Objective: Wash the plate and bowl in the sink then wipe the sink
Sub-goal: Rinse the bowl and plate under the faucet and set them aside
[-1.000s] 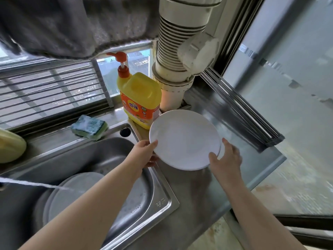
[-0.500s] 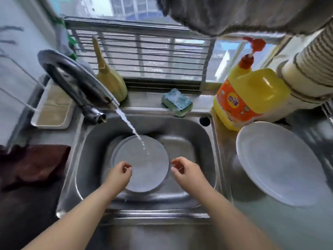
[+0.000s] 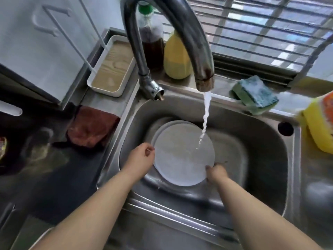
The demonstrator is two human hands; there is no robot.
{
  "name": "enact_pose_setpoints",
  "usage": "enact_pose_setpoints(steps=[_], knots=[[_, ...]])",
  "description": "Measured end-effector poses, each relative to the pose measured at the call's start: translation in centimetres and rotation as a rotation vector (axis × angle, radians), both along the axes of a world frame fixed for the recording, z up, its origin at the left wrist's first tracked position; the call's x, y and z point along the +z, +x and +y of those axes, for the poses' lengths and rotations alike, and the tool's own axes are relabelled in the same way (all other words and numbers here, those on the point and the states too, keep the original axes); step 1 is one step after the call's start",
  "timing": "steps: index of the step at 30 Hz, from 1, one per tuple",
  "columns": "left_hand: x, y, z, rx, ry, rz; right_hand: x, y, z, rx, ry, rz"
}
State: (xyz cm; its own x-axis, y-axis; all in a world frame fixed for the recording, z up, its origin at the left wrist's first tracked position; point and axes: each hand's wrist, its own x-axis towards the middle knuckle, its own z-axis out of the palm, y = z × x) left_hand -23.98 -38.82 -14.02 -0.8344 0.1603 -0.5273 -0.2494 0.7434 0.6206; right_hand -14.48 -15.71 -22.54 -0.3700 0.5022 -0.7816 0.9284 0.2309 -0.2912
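Plate: a white plate (image 3: 182, 156) lay in the steel sink (image 3: 261, 159), tilted with its near edge raised, where half a second before it had lain flat on the bottom.
Left hand: the left hand (image 3: 142, 157) had closed on the plate's left rim, fingers curled round the edge; earlier it only hovered beside it.
Right hand: the right hand (image 3: 216, 173) had dropped to the plate's near right rim, thumb on top, fingers hidden beneath, gripping it.
Water: the stream (image 3: 205, 116) from the tap (image 3: 196, 42) struck the plate's upper right part.
Counter: a green sponge (image 3: 255, 94) sat behind the sink, a yellow soap bottle (image 3: 319, 127) at the right edge, a brown cloth (image 3: 91, 129) on the left.
View: the camera had moved closer and leftward; the second white plate on the counter was out of sight.
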Motion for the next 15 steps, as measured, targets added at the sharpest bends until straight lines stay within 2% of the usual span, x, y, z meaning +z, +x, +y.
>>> enact_pose_setpoints(steps=[12, 15], knots=[[1.0, 0.0, 0.4, 0.018, 0.062, -0.117, 9.4, 0.7, -0.5, 0.072, -0.138, 0.149], [1.5, 0.3, 0.5, 0.042, 0.066, -0.129, 11.3, 1.5, -0.2, 0.025, -0.193, 0.169]])
